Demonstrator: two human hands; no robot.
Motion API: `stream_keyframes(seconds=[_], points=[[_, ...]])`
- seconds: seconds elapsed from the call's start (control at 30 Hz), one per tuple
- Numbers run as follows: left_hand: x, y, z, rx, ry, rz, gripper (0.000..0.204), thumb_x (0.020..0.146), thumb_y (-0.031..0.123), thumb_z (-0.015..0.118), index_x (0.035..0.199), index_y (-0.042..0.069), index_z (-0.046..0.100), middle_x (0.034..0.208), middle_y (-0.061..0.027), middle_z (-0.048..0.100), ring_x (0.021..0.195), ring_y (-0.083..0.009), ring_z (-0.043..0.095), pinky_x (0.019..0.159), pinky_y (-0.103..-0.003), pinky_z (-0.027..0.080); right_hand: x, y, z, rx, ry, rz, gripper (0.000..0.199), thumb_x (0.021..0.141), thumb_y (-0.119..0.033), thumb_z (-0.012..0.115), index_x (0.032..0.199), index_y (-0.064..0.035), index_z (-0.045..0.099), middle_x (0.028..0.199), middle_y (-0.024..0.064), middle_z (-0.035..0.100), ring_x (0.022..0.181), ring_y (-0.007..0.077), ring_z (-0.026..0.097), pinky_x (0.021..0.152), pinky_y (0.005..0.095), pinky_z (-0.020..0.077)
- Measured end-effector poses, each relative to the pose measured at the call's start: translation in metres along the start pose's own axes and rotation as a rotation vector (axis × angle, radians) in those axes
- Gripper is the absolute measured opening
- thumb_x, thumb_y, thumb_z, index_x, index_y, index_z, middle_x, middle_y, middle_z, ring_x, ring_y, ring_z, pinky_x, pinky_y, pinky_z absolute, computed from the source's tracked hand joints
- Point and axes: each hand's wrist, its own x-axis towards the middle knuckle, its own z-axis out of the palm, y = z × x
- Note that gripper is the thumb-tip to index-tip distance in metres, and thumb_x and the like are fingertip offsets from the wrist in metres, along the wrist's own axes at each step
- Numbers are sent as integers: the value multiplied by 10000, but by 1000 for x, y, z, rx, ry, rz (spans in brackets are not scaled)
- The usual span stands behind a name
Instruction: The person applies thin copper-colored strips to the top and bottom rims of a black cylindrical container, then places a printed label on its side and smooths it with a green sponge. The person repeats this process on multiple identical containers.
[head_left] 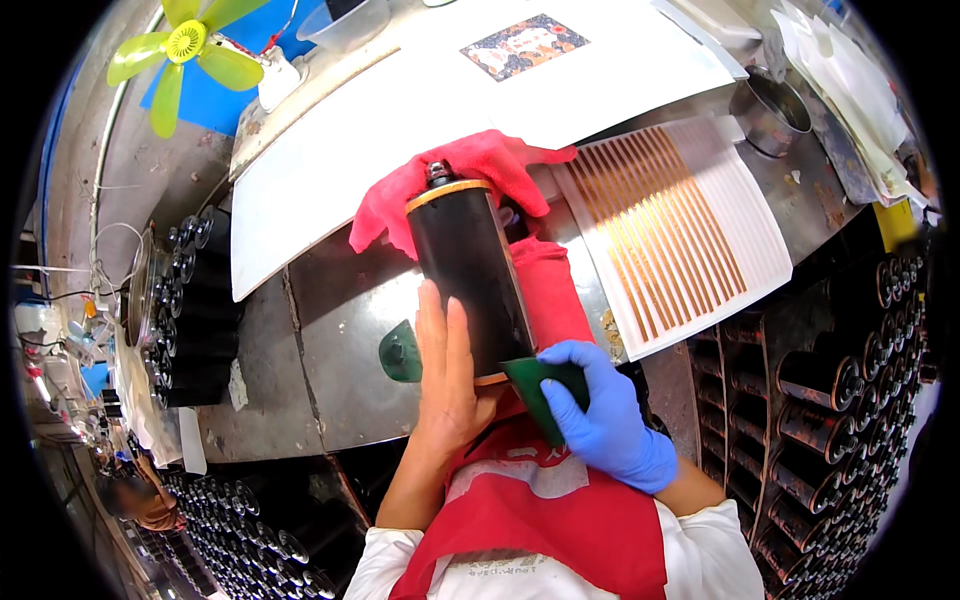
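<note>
A black cylindrical bottle (462,285) with a gold band at its neck end and another at its base lies tilted over a bright red cloth (548,290) on the metal table. My bare left hand (447,370) rests along its left side, fingers stretched out straight, the thumb near the base. In a blue glove, my right hand (608,415) grips a green flexible scraper (545,393), whose edge is at the bottle's lower right side by the base band. A second green scraper (400,353) lies on the table just left of my left hand.
To the right lies a white sheet with gold strips (665,235); a metal pot (770,112) stands beyond it. White boards (330,190) cover the far table. Racks of black bottles (820,440) stand at right, more at lower left. A yellow-green fan (186,45) is at upper left.
</note>
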Motion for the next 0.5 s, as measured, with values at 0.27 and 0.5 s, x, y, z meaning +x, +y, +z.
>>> stream_keyframes(seconds=[0.27, 0.5], points=[[-16, 3, -5, -224, -59, -264, 1013, 673, 51, 697, 1434, -76, 40, 1511, -230, 87, 1407, -331, 91, 1127, -379, 84, -5, 11, -9, 46, 166, 78, 248, 879, -123, 585, 1102, -33, 525, 994, 142, 602, 897, 202, 610, 809, 312, 474], [-50, 12, -1, 272, 20, 208, 679, 802, 185, 629, 1342, -81, 315, 1373, -250, 383, 1316, -448, 278, 1064, -618, 104, -1, 29, -11, -31, 84, 191, 276, 888, -140, 577, 1140, -40, 524, 1073, 110, 585, 997, 185, 577, 880, 294, 446]])
